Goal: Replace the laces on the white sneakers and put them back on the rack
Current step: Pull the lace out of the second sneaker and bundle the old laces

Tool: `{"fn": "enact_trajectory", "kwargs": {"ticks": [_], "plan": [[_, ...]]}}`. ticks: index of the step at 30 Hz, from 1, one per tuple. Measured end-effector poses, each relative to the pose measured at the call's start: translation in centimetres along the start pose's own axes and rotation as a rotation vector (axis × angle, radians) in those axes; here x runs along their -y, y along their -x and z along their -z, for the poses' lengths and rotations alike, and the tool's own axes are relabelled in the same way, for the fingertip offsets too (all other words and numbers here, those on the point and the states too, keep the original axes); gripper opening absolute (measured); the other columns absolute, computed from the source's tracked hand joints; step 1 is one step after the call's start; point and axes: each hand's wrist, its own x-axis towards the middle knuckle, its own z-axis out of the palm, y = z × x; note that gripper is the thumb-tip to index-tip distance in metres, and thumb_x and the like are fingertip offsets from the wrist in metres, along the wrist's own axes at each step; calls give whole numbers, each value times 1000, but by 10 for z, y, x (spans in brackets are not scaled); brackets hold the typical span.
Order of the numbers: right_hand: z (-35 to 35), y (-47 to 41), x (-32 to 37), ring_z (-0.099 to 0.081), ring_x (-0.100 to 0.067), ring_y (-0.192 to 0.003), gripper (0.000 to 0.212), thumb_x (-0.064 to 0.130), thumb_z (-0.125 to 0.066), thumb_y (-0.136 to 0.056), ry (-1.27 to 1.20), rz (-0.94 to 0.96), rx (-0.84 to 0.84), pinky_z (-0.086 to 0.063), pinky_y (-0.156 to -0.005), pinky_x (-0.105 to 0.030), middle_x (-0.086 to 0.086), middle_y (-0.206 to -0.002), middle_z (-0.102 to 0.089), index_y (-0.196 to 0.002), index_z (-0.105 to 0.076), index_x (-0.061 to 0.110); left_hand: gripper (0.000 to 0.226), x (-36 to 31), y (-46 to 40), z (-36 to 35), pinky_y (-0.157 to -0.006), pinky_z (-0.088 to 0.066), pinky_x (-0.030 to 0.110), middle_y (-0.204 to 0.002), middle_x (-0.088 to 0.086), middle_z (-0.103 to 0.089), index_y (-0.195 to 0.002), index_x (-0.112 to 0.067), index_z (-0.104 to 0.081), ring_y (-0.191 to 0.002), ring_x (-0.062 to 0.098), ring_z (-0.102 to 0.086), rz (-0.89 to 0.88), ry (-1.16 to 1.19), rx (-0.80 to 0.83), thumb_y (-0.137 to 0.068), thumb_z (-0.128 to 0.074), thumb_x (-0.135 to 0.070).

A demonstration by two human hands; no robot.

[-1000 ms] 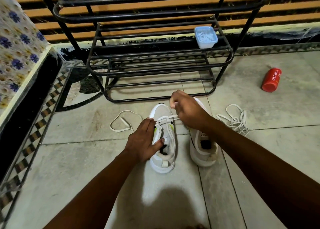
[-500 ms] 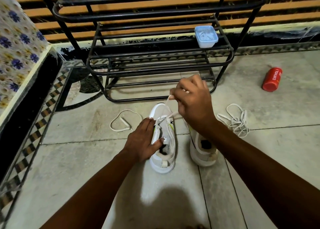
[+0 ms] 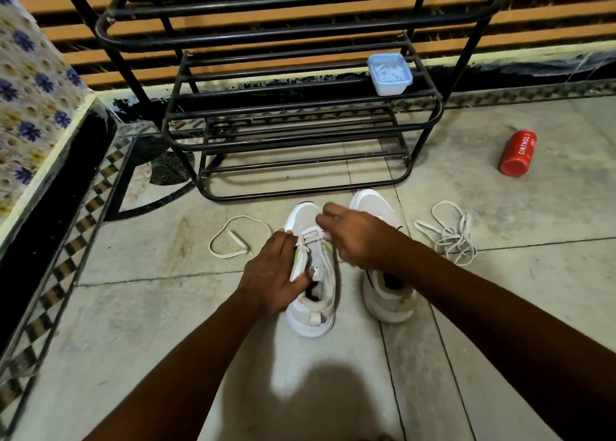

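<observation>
The left white sneaker [image 3: 313, 294] stood on the tiled floor [image 3: 166, 307] in front of the black rack [image 3: 300, 120], with the right sneaker [image 3: 383, 294] just beside it. The left hand [image 3: 273, 274] rested flat against its side, fingers straight and together, while the right hand [image 3: 356, 237] hovered blurred over the lace [image 3: 311, 235] at the front eyelets, fingers curled; whether they pinched it I cannot tell. A loose lace [image 3: 233, 240] lay left, a tangled lace [image 3: 450, 237] right, a red bottle [image 3: 518, 153] beyond, and a blue container [image 3: 390, 73] sat on the rack.
</observation>
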Motion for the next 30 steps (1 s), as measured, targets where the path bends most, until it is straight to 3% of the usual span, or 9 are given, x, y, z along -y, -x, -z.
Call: {"fn": "enact_trajectory", "kwargs": {"ticks": [3, 7, 12, 14, 17, 19, 21, 26, 30], "plan": [[1, -2, 4, -55, -33, -88, 40, 14, -40, -85, 232, 53, 102, -30, -65, -32, -15, -96, -58, -119, -60, 8, 88, 1, 0, -1, -105, -47, 38, -157, 9, -39, -153, -9, -38, -149, 22, -33, 7, 6, 14, -91, -37, -71], [18, -17, 0, -58, -31, -79, 15, 1, -71, -73, 287, 41, -154, -39, -55, -31, -11, -79, -59, -85, -63, 6, 93, -1, -1, 1, -108, -44, 38, -161, 8, -34, -156, -9, -34, -151, 22, -30, 27, -4, 27, -89, -31, -73], [-3, -6, 15, -40, -21, -86, 14, 13, -56, -99, -53, -265, -623, -36, -70, -38, -4, -87, -54, -85, -57, 10, 93, 0, -1, 2, -112, -41, 37, -163, 8, -32, -157, -10, -33, -153, 21, -28, 26, 17, 31, -89, -31, -73], [-13, -5, 22, -46, -20, -95, 11, 10, -57, -96, -154, -425, -716, -34, -76, -38, -1, -96, -58, -86, -58, 14, 93, 0, 0, 2, -113, -40, 36, -163, 9, -33, -157, -9, -33, -152, 22, -28, 21, 20, 28, -89, -31, -73], [-13, -15, 27, -68, -22, -91, 15, 3, -50, -99, -664, -513, -825, -53, -83, -48, -5, -91, -70, -87, -58, 9, 91, 2, 0, -1, -110, -43, 37, -160, 8, -36, -155, -9, -36, -150, 22, -31, 13, 28, 5, -90, -35, -72], [-10, -22, 28, -70, -21, -69, 19, 5, -47, -105, -1091, -621, -818, -59, -74, -47, -9, -77, -69, -87, -52, 1, 88, 4, 0, -3, -107, -46, 38, -158, 7, -36, -154, -10, -36, -149, 21, -32, 2, 37, -4, -91, -37, -72], [-12, -24, 22, -55, -11, -52, 18, 5, -45, -106, -1217, -672, -775, -50, -55, -36, -8, -72, -60, -89, -48, 2, 87, 6, 2, -5, -107, -46, 38, -157, 7, -37, -154, -10, -37, -150, 21, -32, -3, 35, -8, -92, -38, -71], [15, -12, -22, -53, 0, -56, 17, 12, -48, -104, -567, -556, -612, -39, -60, -22, 0, -76, -68, -90, -56, 8, 85, 5, 3, -7, -111, -41, 37, -159, 9, -36, -154, -8, -38, -151, 21, -29, -2, 59, -30, -94, -35, -69], [20, -3, -29, -65, -10, -69, 16, 27, -61, -96, -557, -559, -400, -50, -69, -32, 3, -75, -72, -82, -62, 19, 82, 6, 4, -14, -116, -37, 36, -164, 1, -29, -157, -17, -34, -154, 15, -24, 22, 151, -31, -96, -32, -73]]}}
